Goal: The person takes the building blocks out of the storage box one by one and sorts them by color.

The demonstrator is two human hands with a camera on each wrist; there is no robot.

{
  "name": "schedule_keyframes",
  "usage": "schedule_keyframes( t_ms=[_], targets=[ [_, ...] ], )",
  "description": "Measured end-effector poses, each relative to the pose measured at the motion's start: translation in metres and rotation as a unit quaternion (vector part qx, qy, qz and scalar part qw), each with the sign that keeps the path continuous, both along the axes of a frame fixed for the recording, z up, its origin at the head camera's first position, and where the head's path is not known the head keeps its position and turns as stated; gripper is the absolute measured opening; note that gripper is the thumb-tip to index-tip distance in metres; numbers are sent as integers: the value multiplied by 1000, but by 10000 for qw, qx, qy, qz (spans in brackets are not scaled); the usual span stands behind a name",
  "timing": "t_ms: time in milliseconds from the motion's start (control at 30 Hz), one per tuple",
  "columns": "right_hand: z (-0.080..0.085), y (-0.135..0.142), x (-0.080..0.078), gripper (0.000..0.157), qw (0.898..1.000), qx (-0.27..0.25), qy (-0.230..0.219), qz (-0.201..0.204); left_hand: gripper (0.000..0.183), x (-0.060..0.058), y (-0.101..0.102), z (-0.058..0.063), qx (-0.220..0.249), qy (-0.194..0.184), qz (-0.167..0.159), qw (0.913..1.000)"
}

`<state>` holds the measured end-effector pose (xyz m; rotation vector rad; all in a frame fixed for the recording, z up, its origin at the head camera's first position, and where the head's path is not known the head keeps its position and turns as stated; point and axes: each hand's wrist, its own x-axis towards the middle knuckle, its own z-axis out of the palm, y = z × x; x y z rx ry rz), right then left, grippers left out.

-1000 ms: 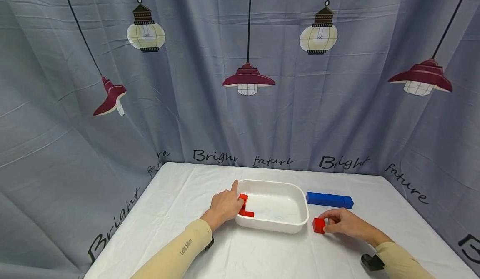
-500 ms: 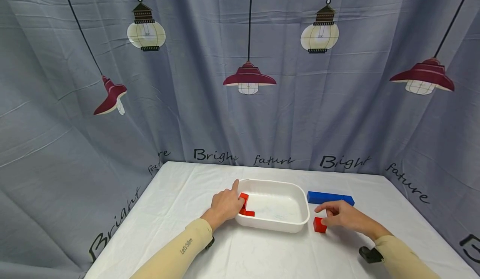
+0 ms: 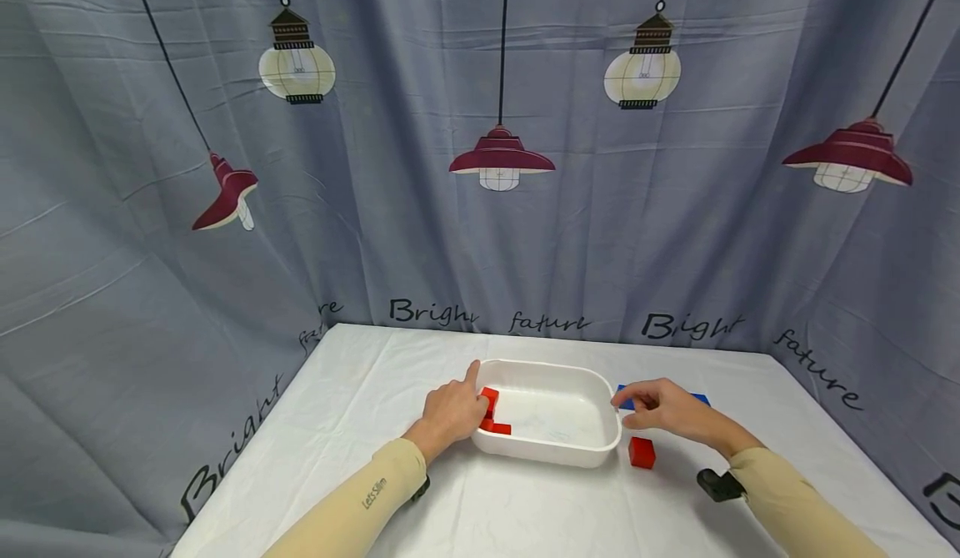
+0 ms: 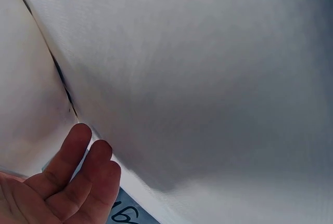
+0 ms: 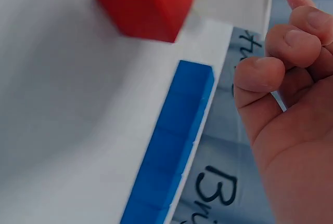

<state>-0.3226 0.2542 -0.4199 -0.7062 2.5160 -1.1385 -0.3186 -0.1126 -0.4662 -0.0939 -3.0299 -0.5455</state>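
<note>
My left hand (image 3: 453,410) holds the left edge of a white plastic tray (image 3: 542,453), its index finger along the rim. In the left wrist view, several fingers (image 4: 99,174) show beside a white surface. Inside the tray, red blocks (image 3: 489,397) lie against the left side, partly hidden by that hand. My right hand (image 3: 663,410) hovers by the tray's right rim with loosely bent fingers and nothing in them. Below it a single red cube (image 3: 642,453) rests on the table. Behind it is a blue bar (image 5: 169,135) of joined cubes, partly covered in the head view.
A white cloth covers the table (image 3: 405,349). Behind it hangs a grey-blue curtain (image 3: 405,233) printed with lamps and lettering. A dark wrist device (image 3: 720,485) sits at my right cuff.
My right hand has let go of the red cube, then lifted and moved up and left toward the tray's right rim. The cube stays on the table. My left hand keeps its place.
</note>
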Motion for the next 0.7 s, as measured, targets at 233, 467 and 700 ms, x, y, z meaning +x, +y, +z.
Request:
schedule_keyframes(
  t_ms=[233, 467, 700],
  targets=[
    [13, -17, -9, 43, 9995, -40, 145, 276, 66, -1, 1, -1, 14, -5, 4, 10000],
    [23, -39, -17, 39, 9987, 50, 202, 472, 66, 0, 0, 0, -1, -8, 21, 10000],
    [27, -59, -26, 38, 9982, 348, 234, 433, 66, -1, 1, -2, 3, -46, 24, 10000]
  ],
)
